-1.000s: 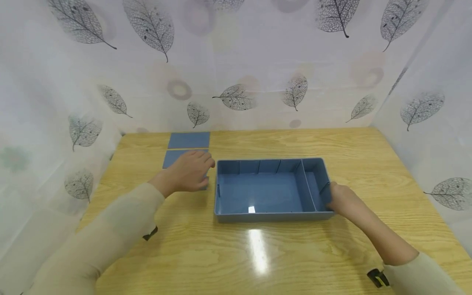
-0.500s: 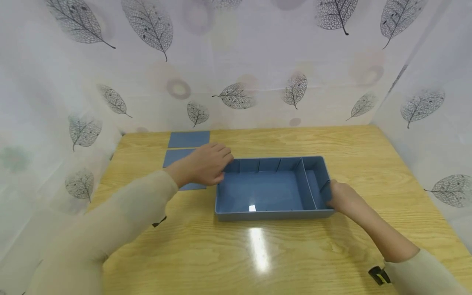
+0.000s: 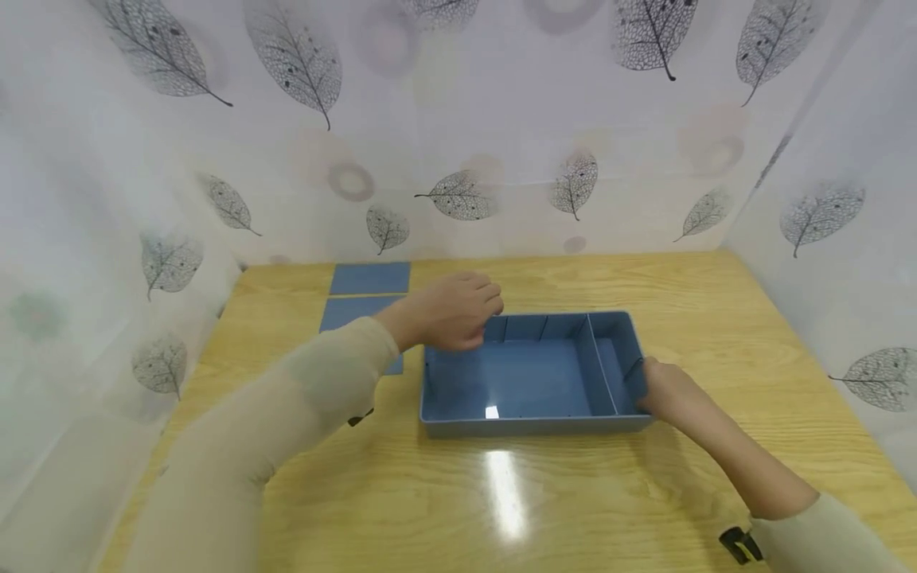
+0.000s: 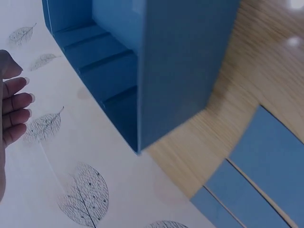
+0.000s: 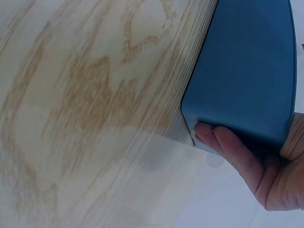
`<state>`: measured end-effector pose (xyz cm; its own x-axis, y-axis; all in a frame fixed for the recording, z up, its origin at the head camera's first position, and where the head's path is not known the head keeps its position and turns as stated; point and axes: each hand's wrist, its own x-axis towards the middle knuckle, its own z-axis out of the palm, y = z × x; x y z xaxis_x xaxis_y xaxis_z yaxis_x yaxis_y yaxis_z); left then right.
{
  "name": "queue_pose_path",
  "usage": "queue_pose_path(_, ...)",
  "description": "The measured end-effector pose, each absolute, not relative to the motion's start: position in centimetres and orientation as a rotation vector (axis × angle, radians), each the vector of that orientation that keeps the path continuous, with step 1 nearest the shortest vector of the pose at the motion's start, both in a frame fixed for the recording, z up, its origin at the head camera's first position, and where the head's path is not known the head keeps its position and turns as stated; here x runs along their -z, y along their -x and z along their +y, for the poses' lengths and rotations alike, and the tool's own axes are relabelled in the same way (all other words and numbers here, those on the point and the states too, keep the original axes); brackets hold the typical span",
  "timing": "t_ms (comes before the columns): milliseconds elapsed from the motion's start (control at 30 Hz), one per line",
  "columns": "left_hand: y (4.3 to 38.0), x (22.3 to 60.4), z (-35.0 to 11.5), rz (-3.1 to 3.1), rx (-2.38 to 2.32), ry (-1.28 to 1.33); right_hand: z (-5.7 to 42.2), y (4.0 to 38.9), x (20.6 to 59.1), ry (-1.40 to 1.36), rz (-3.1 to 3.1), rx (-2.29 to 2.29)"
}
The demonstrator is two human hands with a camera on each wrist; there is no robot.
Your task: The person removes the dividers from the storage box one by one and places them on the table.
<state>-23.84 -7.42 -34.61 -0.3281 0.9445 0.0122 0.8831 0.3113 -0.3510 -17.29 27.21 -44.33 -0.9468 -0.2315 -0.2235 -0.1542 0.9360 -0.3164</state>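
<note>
A long blue storage box (image 3: 530, 426) sits on the wooden table. One upright divider (image 3: 600, 366) crosses it near the right end, marking off a narrow compartment. My right hand (image 3: 672, 390) grips the box's right end wall; the right wrist view shows its fingers (image 5: 232, 147) against the outside, the thumb hidden. Over the box's back left corner hovers my left hand (image 3: 454, 310). Its fingers (image 4: 16, 102) are loosely bent in the left wrist view, with nothing seen in them. Flat blue panels (image 3: 370, 278) lie left of the box, partly behind my left arm.
Vertical ribs line the inside of the box's back wall (image 3: 524, 328). Behind the wooden table (image 3: 573, 493) and along both sides hangs a white curtain (image 3: 501, 231) printed with leaves. Light glares off the tabletop in front of the box.
My left hand has moved right, from over the flat panels to over the box's back left corner. The right hand stays at the right end, and the box keeps its place.
</note>
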Motion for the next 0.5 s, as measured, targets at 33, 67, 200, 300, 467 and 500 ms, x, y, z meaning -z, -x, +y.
queue_pose_path(33,23.9,34.7,-7.0,-2.349,-0.417,1.686,27.1,17.2,44.3,0.293,2.838,0.429)
queue_pose_path(67,24.0,34.7,-6.6,-2.337,-0.418,1.697,27.0,17.2,44.2,0.298,2.841,0.429)
queue_pose_path(200,24.1,35.0,-5.1,-2.291,-0.413,1.741,26.4,16.8,43.5,0.298,2.831,0.432)
queue_pose_path(300,24.2,35.1,-3.9,-2.272,-0.426,1.775,26.2,16.7,43.2,0.299,2.828,0.419)
queue_pose_path(467,24.7,35.3,-1.8,-2.300,-0.456,1.816,26.2,16.5,43.0,0.305,2.831,0.408)
queue_pose_path(500,24.8,35.3,-1.4,-2.306,-0.452,1.821,26.2,16.5,43.0,0.308,2.834,0.408)
